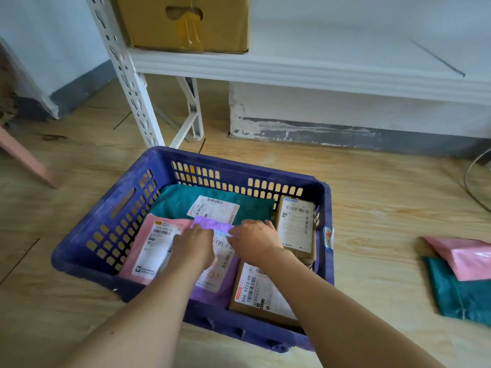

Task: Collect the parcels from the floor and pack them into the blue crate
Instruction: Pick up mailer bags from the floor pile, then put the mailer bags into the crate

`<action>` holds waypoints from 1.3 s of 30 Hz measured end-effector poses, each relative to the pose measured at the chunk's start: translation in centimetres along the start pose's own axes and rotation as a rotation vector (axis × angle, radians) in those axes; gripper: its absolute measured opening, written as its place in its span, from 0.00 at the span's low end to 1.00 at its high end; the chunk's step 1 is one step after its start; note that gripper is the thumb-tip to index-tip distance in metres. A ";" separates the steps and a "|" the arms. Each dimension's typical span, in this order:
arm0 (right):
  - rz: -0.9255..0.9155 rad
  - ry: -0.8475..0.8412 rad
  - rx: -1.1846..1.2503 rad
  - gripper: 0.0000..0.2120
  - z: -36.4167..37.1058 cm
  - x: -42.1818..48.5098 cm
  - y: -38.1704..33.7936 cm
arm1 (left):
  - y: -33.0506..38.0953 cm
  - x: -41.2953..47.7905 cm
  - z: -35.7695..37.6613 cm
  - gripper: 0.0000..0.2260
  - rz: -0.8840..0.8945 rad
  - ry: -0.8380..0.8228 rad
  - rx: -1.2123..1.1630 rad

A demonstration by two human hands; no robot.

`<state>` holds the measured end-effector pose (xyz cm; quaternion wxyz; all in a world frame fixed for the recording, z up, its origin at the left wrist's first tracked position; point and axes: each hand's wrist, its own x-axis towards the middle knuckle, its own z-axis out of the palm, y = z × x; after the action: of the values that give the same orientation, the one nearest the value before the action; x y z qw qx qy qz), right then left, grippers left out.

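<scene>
The blue crate [87, 235] stands on the wooden floor in front of me. Inside lie a teal parcel [172, 203], a pink parcel [138, 251], a purple parcel [212, 224] and two brown boxes, one [296, 224] at the right wall, one [261, 293] at the near right. My left hand [192, 247] and my right hand [253, 240] both press down on the purple parcel in the crate's middle, fingers curled over its far edge. On the floor to the right lie another pink parcel [467, 257] and a teal parcel [462, 293] under it.
A white metal shelf [292, 70] with a slotted upright [127, 75] stands just behind the crate and carries a cardboard box [183, 22]. A pink furniture leg [29, 160] is at the left. A thin cable [470, 179] curves at the far right.
</scene>
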<state>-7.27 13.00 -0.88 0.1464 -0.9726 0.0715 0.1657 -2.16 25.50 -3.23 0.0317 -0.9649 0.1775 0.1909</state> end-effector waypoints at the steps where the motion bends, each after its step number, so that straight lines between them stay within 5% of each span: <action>1: -0.002 0.035 -0.006 0.11 -0.8 -0.6 0.4 | 0.3 -0.2 -0.7 0.16 0.015 0.042 -0.021; 9: 0.047 0.249 0.076 0.16 -5.5 -6.6 4.9 | 5.5 -2.1 -5.1 0.16 0.157 0.151 -0.200; 22: 0.398 0.378 0.079 0.15 -8.7 -19.6 15.6 | 21.7 -7.0 -7.5 0.12 0.515 0.222 -0.398; 39: 0.687 0.398 0.324 0.15 -5.1 -26.5 27.3 | 30.9 -9.7 -5.7 0.17 0.834 0.128 -0.169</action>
<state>-35.61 -12.04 5.67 0.2171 -0.8696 0.4434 0.0004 -19.50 -0.95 5.98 -0.1384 -0.8198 0.5375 0.1410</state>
